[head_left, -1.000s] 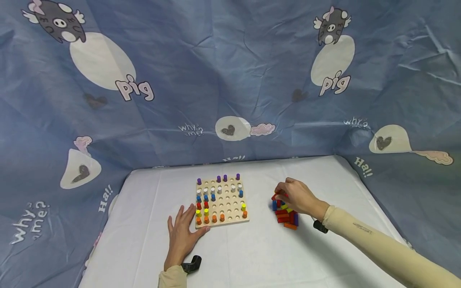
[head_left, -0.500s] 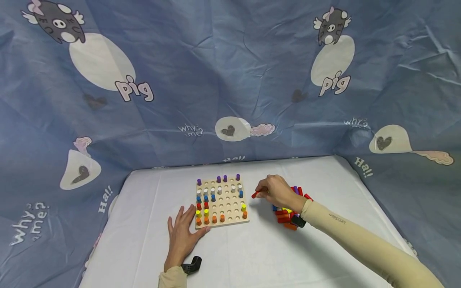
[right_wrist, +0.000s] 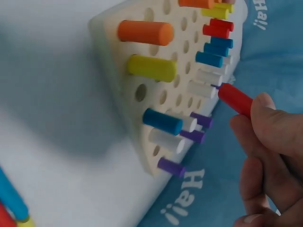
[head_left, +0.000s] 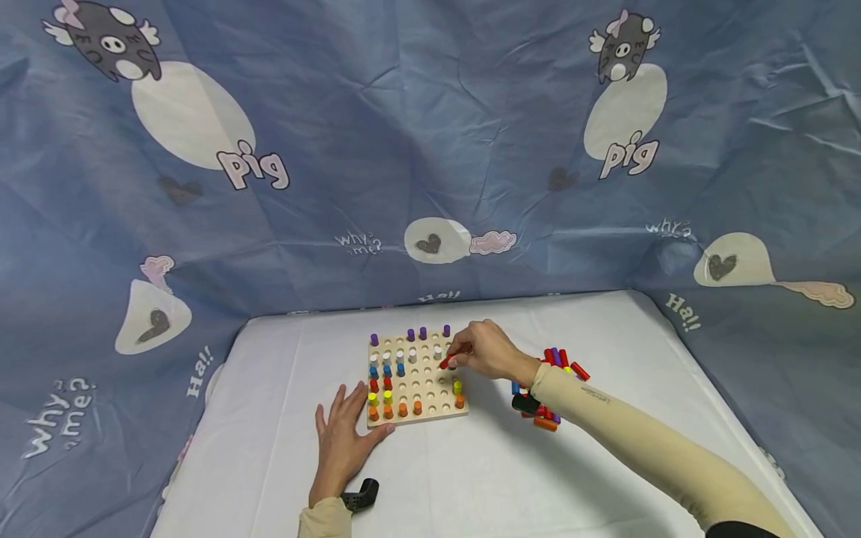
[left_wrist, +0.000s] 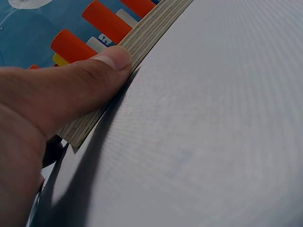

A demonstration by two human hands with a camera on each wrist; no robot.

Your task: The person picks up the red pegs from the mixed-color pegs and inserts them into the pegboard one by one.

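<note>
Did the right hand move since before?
Yes: in the head view, the right hand moved left, from the loose pegs to the right side of the pegboard, pinching a red peg.

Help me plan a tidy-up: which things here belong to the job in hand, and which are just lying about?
Part of the job, it seems:
board, touched by the left hand
standing pegs in its holes
red peg in the right hand
pile of loose pegs

Just surroundings:
patterned curtain
white tablecloth
black wrist gadgets

White table [head_left: 282, 373] under pegboard [head_left: 424, 416], pegs [head_left: 555, 357]
</note>
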